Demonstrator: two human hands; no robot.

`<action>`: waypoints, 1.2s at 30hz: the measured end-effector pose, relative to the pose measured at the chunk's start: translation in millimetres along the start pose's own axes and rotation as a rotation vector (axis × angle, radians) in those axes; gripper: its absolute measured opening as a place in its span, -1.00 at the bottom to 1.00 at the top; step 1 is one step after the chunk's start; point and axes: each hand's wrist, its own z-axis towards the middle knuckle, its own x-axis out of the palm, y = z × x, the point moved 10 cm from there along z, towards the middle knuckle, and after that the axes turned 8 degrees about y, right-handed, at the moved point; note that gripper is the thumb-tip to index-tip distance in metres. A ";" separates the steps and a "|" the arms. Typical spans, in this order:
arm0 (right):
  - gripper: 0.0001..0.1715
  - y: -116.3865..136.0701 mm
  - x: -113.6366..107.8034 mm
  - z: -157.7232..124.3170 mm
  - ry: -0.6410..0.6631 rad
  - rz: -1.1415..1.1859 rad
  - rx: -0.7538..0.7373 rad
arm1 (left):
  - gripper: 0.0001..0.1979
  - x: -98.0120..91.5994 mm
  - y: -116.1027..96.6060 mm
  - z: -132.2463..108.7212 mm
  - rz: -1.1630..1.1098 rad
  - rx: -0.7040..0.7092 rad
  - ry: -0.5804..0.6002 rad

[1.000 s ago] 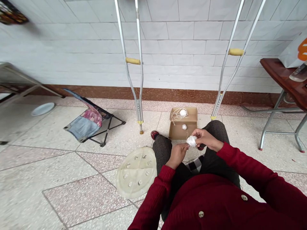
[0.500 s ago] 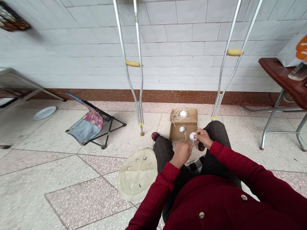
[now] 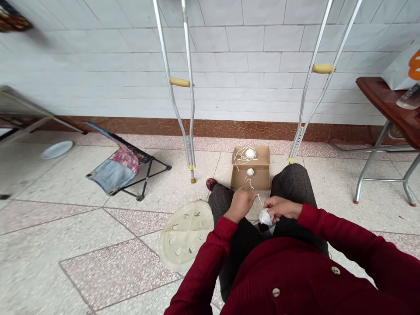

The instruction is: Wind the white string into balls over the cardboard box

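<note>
My right hand [image 3: 282, 207] is closed round a white ball of yarn [image 3: 265, 217] above my lap. From that ball a strand of yarn [image 3: 260, 201] slants up to the pinched fingers of my left hand [image 3: 243, 203]. Beyond my hands, an open cardboard box [image 3: 264, 178] stands on the floor between my feet. A smaller yarn ball [image 3: 250, 172] lies in its near half, with a crinkled strand trailing toward my left hand. In the far half rests another white ball [image 3: 250, 153] among loose loops of string.
A round pale mat [image 3: 179, 238] with several holes lies left of my legs. Two crutches [image 3: 188, 153] [image 3: 297, 144] lean on the tiled wall. A folding chair [image 3: 114, 170] and a plate [image 3: 57, 149] are at left; a red-brown table [image 3: 387, 103] stands at right.
My right hand has brought the ball down toward my lap, away from my left hand, and the strand between them is now longer. The small ball in the box has shifted slightly.
</note>
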 end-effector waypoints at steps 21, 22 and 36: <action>-0.49 93.0 -14.4 -25.5 0.068 0.281 -0.301 | -0.65 34.6 11.7 -24.4 -0.240 -0.082 -0.027; -0.48 93.4 -15.1 -26.2 0.071 0.281 -0.302 | -0.65 36.6 11.1 -24.7 -0.256 -0.083 -0.025; -0.69 30.2 21.3 -18.8 0.063 0.116 -0.226 | -0.72 43.2 7.6 5.8 -0.325 0.032 0.123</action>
